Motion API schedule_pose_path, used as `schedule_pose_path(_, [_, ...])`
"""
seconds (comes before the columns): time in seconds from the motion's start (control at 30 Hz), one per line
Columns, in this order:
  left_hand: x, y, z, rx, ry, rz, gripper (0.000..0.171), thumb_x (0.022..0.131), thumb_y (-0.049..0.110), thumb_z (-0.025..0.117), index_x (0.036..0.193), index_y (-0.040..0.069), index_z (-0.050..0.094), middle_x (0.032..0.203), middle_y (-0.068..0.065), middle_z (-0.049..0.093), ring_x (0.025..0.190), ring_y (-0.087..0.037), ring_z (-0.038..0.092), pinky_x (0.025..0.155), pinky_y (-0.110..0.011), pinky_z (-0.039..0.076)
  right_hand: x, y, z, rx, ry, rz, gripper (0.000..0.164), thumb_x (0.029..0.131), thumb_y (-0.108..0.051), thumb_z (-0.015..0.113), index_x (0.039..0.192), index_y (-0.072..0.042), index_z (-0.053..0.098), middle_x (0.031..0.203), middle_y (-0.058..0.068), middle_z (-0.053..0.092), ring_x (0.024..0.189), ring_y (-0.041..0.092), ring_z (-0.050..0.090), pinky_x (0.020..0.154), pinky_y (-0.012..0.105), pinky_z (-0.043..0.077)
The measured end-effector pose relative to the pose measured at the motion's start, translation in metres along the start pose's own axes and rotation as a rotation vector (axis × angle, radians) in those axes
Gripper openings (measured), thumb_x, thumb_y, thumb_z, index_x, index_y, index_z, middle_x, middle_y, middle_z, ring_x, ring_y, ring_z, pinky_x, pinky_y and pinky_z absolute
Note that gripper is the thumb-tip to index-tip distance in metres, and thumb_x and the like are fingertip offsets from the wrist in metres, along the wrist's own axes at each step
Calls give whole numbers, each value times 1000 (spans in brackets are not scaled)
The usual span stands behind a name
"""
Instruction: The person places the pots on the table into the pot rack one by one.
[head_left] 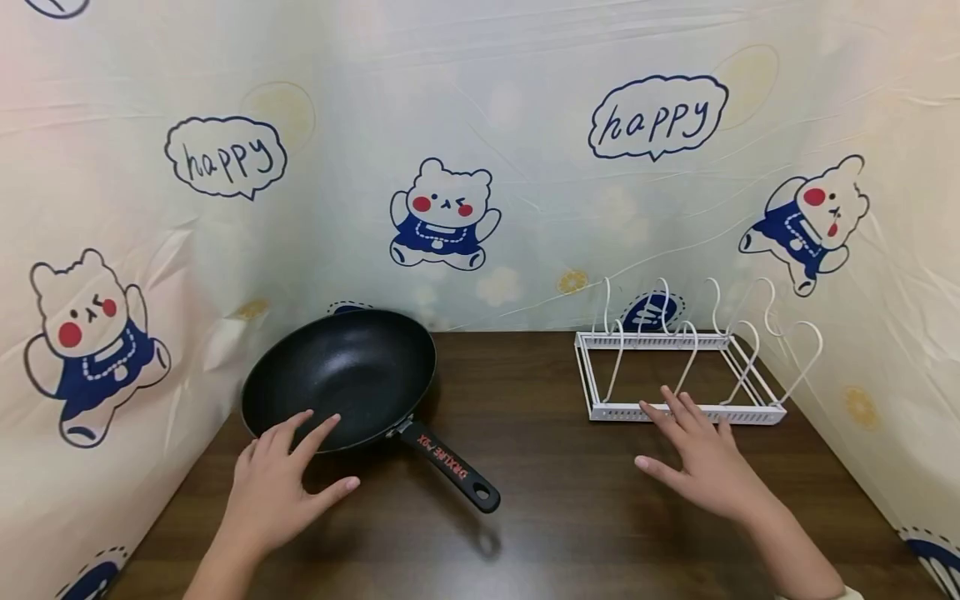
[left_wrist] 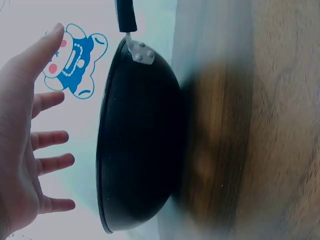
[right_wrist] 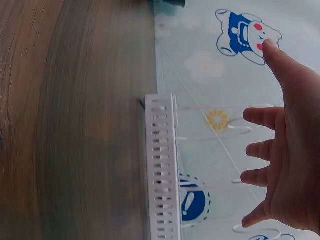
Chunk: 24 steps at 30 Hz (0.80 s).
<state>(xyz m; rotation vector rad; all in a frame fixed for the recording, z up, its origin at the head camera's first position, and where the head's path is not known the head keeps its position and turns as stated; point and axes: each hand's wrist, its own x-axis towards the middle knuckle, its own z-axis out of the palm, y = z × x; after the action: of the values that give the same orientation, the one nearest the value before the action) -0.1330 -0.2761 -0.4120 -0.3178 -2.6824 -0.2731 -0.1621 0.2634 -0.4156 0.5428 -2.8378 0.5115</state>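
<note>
A black wok (head_left: pixel 341 375) sits at the left of the brown table, its black handle (head_left: pixel 450 467) with red lettering pointing toward the front right. My left hand (head_left: pixel 277 483) hovers by the wok's near left rim, fingers spread, holding nothing. In the left wrist view the wok's dark outer side (left_wrist: pixel 140 140) stands apart from the fingers. On the right lies a white rack (head_left: pixel 686 412) with a perforated frame and several curved wire hooks. My right hand (head_left: pixel 697 458) is spread just in front of it and grips nothing. The right wrist view shows the rack's slotted edge (right_wrist: pixel 162 170) beside that hand.
A pale sheet (head_left: pixel 525 108) printed with bears and "happy" bubbles hangs behind the table and along both sides. The wooden tabletop (head_left: pixel 547 500) runs between wok and rack, and the rack's right end is close to the right-hand sheet.
</note>
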Motion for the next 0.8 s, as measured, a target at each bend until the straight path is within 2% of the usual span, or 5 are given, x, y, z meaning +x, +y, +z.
schedule_pose_path(0.2, [1, 7, 4, -85, 63, 39, 79, 70, 59, 79, 138, 27, 55, 135, -16, 50, 117, -43, 46, 82, -71, 37, 5, -9, 4, 84, 29, -69, 69, 86, -46, 70, 144, -17, 47, 154, 20, 32, 137, 50, 29, 95, 81, 17])
schedule_pose_path(0.4, [-1, 10, 14, -160, 104, 61, 77, 67, 54, 84, 134, 24, 59, 128, -14, 54, 111, -40, 51, 80, -67, 39, 12, -17, 11, 135, 66, -150, 68, 86, -40, 73, 143, -14, 48, 150, 22, 36, 133, 50, 35, 98, 71, 27])
schedule_pose_path(0.63, [-1, 16, 25, -209, 173, 83, 69, 65, 48, 88, 123, 18, 66, 117, -8, 59, 102, -31, 54, 79, -59, 42, 19, -27, 22, 276, 57, -145, 66, 87, -34, 73, 145, -13, 46, 152, 21, 34, 134, 47, 34, 99, 66, 34])
schedule_pose_path(0.8, [0, 23, 30, -229, 208, 106, 66, 64, 44, 89, 119, 15, 68, 115, -7, 60, 99, -27, 55, 78, -52, 43, 25, -36, 29, 325, 39, -150, 65, 88, -33, 73, 143, -10, 48, 153, 19, 34, 136, 45, 33, 101, 64, 33])
